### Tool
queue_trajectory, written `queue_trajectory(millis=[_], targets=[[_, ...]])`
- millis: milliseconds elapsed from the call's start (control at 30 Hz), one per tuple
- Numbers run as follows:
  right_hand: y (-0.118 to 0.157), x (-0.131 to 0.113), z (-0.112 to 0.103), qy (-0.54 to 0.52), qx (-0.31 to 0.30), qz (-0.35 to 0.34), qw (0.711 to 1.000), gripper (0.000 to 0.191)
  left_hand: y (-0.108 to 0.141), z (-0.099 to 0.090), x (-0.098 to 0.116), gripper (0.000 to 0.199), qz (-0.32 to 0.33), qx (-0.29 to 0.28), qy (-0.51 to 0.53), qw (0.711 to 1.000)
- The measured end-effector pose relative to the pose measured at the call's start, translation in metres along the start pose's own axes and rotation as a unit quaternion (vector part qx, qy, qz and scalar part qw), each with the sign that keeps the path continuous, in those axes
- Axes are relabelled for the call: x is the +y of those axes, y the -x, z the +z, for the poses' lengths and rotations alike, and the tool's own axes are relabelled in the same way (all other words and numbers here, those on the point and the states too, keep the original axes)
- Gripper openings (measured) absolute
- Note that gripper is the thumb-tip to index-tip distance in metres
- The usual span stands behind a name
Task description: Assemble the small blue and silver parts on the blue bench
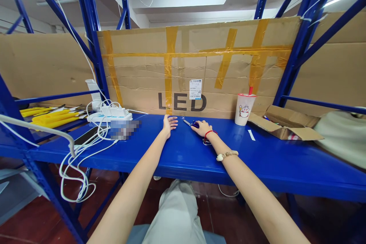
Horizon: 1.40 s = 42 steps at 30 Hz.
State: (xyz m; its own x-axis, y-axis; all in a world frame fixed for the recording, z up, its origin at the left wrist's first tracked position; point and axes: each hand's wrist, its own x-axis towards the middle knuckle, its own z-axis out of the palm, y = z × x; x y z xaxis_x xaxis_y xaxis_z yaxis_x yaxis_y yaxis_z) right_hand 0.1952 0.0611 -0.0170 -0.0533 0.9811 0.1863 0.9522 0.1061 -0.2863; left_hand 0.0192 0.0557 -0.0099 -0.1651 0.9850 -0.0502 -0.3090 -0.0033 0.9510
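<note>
On the blue shelf top (183,152), near the cardboard backing, my left hand (170,125) rests on its side, its fingers apart and nothing in it. To its right, my right hand (202,128) is closed around a dark blue object, palm down near the surface. A thin pale, pen-like piece (187,122) sticks out to the left of those fingers. Whether it is part of the dark object, I cannot tell. A small clear item (183,117) lies just behind it. My two hands are apart.
A white cup (245,109) with a red straw stands right of my right hand, near a paper strip (251,135) and an open cardboard box (283,124). Left are a power strip (110,114), tangled white cables (98,137) and yellow-handled tools (55,117). Blue posts flank the shelf.
</note>
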Motion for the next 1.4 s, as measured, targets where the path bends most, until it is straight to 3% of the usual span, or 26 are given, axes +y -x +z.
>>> queue_trajectory(millis=[200, 367, 533, 700, 800, 900, 1000, 1067, 1200, 1400], targets=[[-0.004, 0.003, -0.006, -0.063, 0.051, 0.005, 0.997, 0.036, 0.001, 0.0, 0.0, 0.044, 0.0, -0.001, 0.004, 1.0], [-0.004, 0.004, -0.005, -0.064, 0.062, -0.003, 0.996, 0.041, 0.002, 0.0, 0.0, 0.042, 0.001, -0.001, 0.008, 1.0], [-0.008, 0.007, 0.003, -0.029, 0.0, -0.089, 0.996, 0.034, 0.0, 0.0, -0.001, 0.043, 0.007, -0.004, 0.001, 1.0], [-0.017, 0.011, 0.008, -0.088, -0.02, -0.21, 0.974, 0.032, -0.001, 0.001, -0.002, 0.041, 0.016, -0.003, -0.016, 1.0], [-0.017, 0.011, 0.009, -0.113, -0.035, -0.237, 0.964, 0.031, -0.003, 0.002, -0.006, 0.036, 0.047, 0.008, -0.085, 0.995], [-0.018, 0.01, 0.011, -0.101, -0.027, -0.236, 0.966, 0.031, -0.003, 0.001, -0.014, 0.025, 0.138, 0.002, -0.256, 0.957], [-0.019, 0.012, 0.013, -0.075, -0.005, -0.226, 0.971, 0.032, -0.002, -0.001, -0.023, 0.023, 0.244, -0.022, -0.446, 0.861], [-0.02, 0.013, 0.014, -0.068, 0.001, -0.225, 0.972, 0.032, -0.002, -0.001, -0.028, 0.029, 0.264, -0.034, -0.518, 0.813], [-0.021, 0.014, 0.015, -0.066, 0.005, -0.23, 0.971, 0.032, -0.003, 0.0, -0.032, 0.039, 0.219, -0.044, -0.567, 0.793], [-0.018, 0.011, 0.014, -0.061, 0.005, -0.22, 0.974, 0.032, -0.008, 0.002, -0.032, 0.032, 0.203, -0.054, -0.587, 0.782]])
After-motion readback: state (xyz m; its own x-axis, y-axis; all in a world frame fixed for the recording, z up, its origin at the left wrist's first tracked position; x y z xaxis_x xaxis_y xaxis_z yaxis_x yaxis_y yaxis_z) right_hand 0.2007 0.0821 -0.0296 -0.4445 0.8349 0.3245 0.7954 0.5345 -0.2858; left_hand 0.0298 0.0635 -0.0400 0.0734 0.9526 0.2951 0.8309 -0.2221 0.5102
